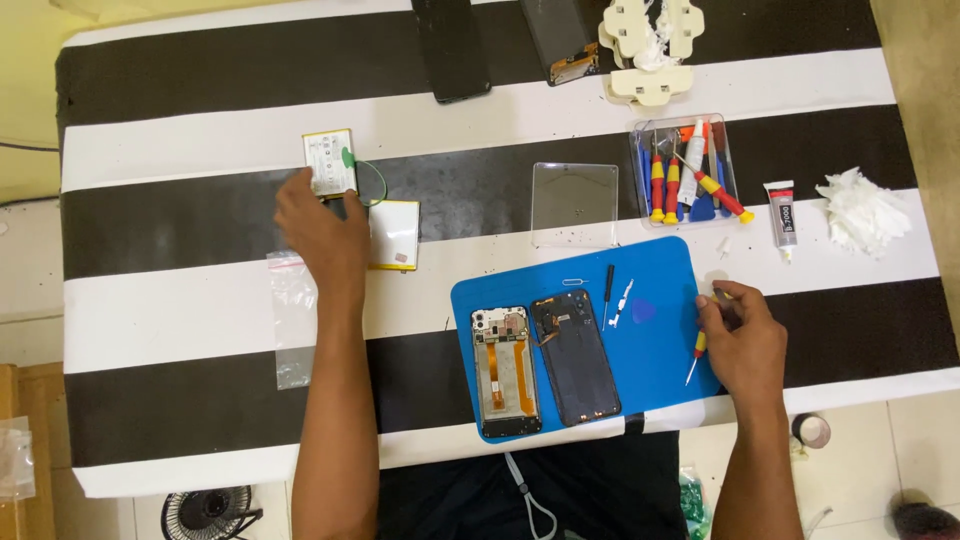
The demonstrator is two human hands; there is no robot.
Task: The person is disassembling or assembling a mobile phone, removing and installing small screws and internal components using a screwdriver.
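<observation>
Right hand (745,345) is clamping a red-and-yellow screwdriver (697,352), tip pointing down over the blue mat (660,340) | left hand (325,235) is reaching fingers-together onto a white battery (328,160), grasp indeterminate | second battery (393,235) is lying just right of it | opened phone frame (505,370) and back cover (577,358) are lying left of the screwdriver.

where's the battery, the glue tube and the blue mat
battery (330,163), head view, middle of its white face
glue tube (782,213), head view, on its body
blue mat (655,345), head view, bare part right of the phones
</observation>
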